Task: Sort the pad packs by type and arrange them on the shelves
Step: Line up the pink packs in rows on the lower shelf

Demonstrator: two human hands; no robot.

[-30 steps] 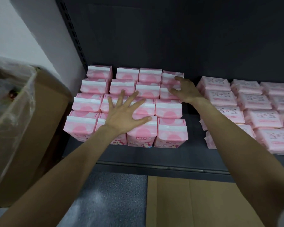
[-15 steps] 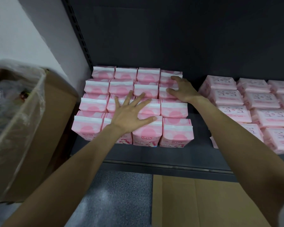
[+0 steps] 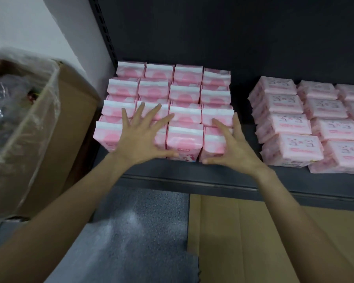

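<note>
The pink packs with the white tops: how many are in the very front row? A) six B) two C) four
C: the front row of upright pink packs runs four across, and the left hand and right hand lie spread open on packs of that row.

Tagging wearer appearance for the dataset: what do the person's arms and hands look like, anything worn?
Both forearms are bare as far as the frame shows: no sleeves, gloves or watch. No rings or wristbands are visible on the left hand or the right hand. A pale blurred patch at the bottom-right corner could be clothing; too unclear to tell.
</note>
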